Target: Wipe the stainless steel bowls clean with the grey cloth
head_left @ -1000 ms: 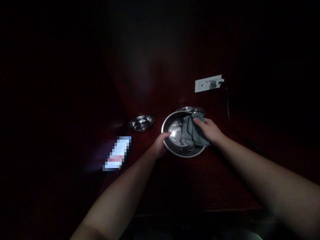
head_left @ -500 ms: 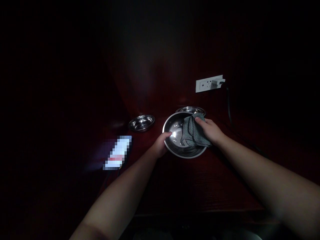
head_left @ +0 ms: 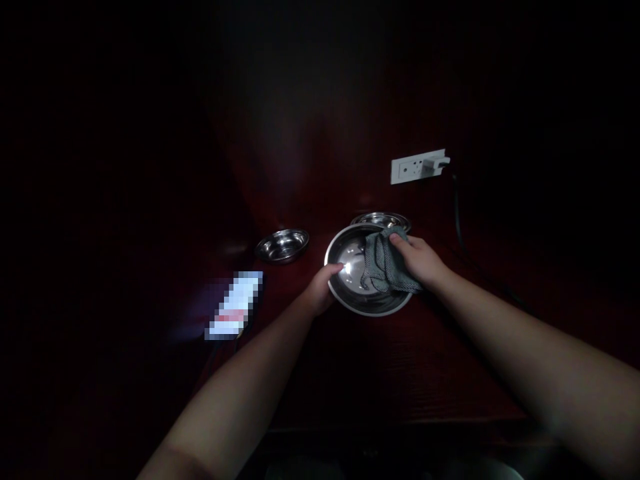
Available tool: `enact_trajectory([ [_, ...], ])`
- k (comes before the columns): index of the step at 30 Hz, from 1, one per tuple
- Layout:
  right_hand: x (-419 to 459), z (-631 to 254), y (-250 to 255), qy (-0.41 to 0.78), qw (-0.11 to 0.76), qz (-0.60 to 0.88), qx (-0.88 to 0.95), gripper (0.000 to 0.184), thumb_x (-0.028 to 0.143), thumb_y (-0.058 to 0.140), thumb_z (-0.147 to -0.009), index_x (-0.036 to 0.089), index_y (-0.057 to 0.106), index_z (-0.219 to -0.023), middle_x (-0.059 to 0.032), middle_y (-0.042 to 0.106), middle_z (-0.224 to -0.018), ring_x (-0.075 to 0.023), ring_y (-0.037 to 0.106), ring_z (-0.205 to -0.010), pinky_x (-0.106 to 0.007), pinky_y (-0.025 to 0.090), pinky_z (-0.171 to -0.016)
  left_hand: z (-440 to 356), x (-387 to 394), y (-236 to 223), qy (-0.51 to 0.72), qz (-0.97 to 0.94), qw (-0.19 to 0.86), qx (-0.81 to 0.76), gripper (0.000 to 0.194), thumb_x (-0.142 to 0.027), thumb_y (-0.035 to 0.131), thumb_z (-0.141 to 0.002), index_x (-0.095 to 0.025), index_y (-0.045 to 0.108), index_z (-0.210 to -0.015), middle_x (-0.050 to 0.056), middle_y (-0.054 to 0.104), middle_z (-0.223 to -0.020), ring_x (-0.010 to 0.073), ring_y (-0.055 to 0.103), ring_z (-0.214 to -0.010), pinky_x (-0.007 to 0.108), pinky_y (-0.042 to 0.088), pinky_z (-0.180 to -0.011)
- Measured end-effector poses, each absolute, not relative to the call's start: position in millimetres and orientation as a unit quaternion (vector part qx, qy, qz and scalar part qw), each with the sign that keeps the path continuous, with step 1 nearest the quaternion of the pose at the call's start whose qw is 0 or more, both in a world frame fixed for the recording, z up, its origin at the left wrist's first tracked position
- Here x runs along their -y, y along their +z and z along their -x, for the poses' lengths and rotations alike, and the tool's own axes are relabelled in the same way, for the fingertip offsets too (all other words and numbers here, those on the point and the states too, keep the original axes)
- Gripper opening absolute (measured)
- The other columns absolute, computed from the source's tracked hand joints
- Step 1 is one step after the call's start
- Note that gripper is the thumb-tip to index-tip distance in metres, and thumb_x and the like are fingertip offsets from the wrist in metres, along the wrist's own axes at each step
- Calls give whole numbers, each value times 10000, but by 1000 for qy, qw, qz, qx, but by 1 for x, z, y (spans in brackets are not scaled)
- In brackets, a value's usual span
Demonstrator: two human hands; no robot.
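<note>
A shiny metal bowl [head_left: 353, 283] is tilted toward me above the dark red table. My left hand [head_left: 321, 288] grips its left rim, thumb over the inside and fingers hidden beneath. On the right side, my right hand [head_left: 423, 260] is closed on a grey-green cloth [head_left: 387, 263], which drapes over the rim and into the bowl. The fingers of that hand are mostly hidden by the cloth, its thumb lying on top. Close behind the bowl, another metal bowl [head_left: 383, 220] is partly covered from sight.
A shallow metal bowl [head_left: 283, 247] stands on the table at back left. Nearer is a lit, blurred-out screen [head_left: 235, 305]. A white wall socket [head_left: 419, 167] holds a plug, with a dark cable [head_left: 457, 217] hanging down. The table's front edge [head_left: 390, 423] runs below my arms.
Almost nothing differs. Both hands keep their hold on the bowl and cloth, and the whole view has shifted very slightly.
</note>
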State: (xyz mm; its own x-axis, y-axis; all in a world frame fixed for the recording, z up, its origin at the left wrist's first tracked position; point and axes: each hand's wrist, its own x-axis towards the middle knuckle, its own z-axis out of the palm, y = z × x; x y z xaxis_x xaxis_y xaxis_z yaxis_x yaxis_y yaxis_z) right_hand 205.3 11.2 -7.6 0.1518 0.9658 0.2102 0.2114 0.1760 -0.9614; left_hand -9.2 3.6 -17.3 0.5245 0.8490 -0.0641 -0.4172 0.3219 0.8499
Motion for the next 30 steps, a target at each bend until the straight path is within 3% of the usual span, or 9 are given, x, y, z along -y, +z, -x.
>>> enact_trajectory([
  [9, -7, -203, -5, 369, 537, 530, 543, 441, 587, 561, -706, 167, 625, -823, -44, 659, -712, -176, 579, -603, -285, 440, -566, 8, -3, -17, 413, -407, 769, -270, 380, -317, 528, -710, -76, 649, -978, 121, 706, -824, 294, 612, -981, 429, 394, -943],
  [18, -5, -203, 1, 346, 563, 573, 484, 627, 713, 401, -737, 155, 669, -836, -79, 676, -757, -200, 614, -748, -285, 450, -679, 8, -3, -17, 424, -405, 756, -293, 344, -330, 537, -697, -78, 667, -892, 123, 706, -803, 299, 613, -973, 428, 392, -946],
  [30, -5, -200, 2, 372, 541, 569, 495, 581, 667, 479, -724, 127, 679, -799, -68, 665, -680, -183, 604, -618, -272, 448, -567, 6, -1, -16, 407, -417, 760, -287, 354, -320, 534, -708, -69, 659, -925, 120, 706, -807, 290, 614, -969, 419, 393, -943],
])
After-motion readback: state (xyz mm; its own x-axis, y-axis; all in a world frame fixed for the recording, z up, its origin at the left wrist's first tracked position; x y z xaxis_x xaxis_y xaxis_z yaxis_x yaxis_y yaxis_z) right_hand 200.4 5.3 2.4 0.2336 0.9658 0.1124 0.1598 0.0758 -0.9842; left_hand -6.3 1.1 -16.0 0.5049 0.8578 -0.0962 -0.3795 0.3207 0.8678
